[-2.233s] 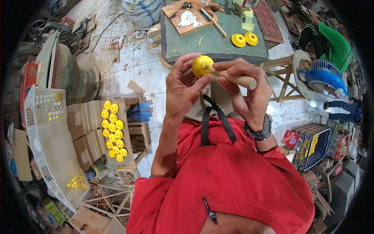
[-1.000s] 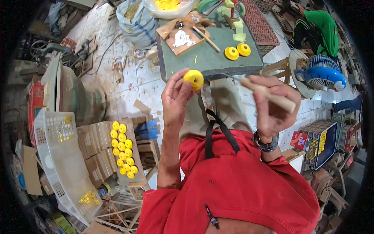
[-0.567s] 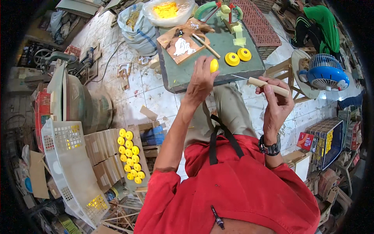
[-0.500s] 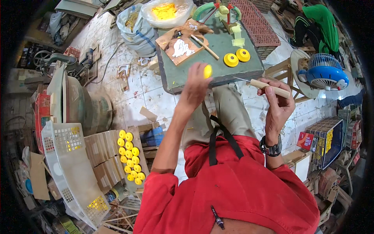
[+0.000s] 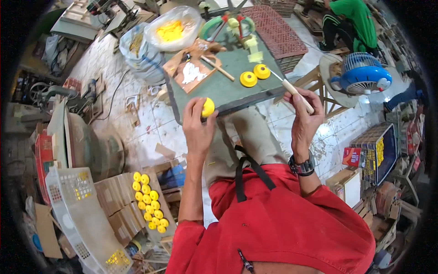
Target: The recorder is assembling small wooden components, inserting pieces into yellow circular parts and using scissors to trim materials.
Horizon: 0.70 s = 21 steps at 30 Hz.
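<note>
Yellow and rounded, one piece [image 5: 208, 108] is pinched in the left hand [image 5: 198, 128] near the front edge of the green worktop [image 5: 228, 93] in the head view. The right hand [image 5: 306, 114] grasps a wooden-handled tool [image 5: 299, 97], its thin metal shaft pointing toward two yellow discs [image 5: 248, 80].

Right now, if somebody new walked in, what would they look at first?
Probably the bright red shirt filling the lower middle, with the left hand above it gripping a round yellow piece in its fingers and the right hand holding a wooden-handled tool. Next might come the cluster of similar yellow pieces at the lower left. The bright blue fan at the upper right stands out too.
</note>
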Motion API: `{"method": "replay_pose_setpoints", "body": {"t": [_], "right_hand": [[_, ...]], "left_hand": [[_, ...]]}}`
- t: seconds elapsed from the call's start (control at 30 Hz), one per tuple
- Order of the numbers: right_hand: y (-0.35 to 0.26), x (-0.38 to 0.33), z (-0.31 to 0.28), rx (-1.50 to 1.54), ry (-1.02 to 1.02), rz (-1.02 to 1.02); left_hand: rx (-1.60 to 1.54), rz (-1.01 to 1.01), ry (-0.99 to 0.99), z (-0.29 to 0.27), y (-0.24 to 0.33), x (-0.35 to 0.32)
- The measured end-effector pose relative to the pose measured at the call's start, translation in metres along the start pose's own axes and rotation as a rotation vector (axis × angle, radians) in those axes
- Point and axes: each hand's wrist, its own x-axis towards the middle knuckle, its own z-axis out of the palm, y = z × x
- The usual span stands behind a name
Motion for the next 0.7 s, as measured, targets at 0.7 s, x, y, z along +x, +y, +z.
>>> {"method": "replay_pose_setpoints", "body": {"t": [0.7], "right_hand": [[-0.019, -0.056, 0.001, -0.218, -0.364, 0.257]], "left_hand": [[-1.221, -0.726, 0.143, -0.026, 0.058, -0.006]]}}
